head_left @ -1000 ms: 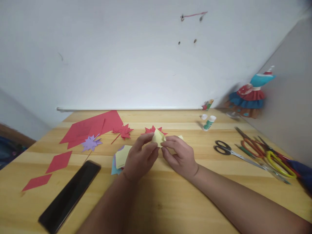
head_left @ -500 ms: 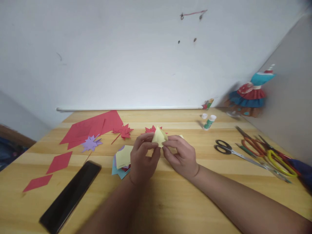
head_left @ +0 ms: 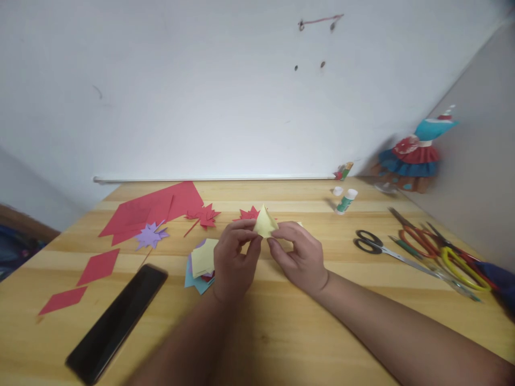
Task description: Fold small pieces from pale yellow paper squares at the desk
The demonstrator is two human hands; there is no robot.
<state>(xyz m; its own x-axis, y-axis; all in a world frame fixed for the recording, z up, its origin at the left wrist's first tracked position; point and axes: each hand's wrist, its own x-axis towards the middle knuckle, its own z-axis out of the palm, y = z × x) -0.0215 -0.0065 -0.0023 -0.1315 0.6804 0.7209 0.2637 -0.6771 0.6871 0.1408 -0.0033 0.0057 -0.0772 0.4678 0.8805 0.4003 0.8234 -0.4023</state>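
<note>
A small piece of folded yellow paper (head_left: pixel 265 223), shaped like a pointed triangle, is held up between my two hands above the table. My left hand (head_left: pixel 237 257) pinches its left lower corner between thumb and fingers. On the other side my right hand (head_left: pixel 298 254) grips the right lower corner in the same way. Behind the paper lies a red paper leaf (head_left: pixel 247 213), partly covered by it. Beside my left hand is a stack of paper squares (head_left: pixel 203 260) in yellow, purple, blue and red, partly hidden by that hand.
On the left lie red paper sheets (head_left: pixel 145 212), a purple paper leaf (head_left: pixel 151 236), another red leaf (head_left: pixel 207 215), red cut pieces (head_left: pixel 98 266) and a black phone (head_left: pixel 116 324). To the right are a glue stick (head_left: pixel 346 201), black-handled scissors (head_left: pixel 369 243), other tools (head_left: pixel 462 268) and a dress-shaped craft (head_left: pixel 422 150).
The yellow paper has tilted slightly and risen a little, its fold now facing differently. Both hands keep their pinch on it, with fingertips shifted slightly.
</note>
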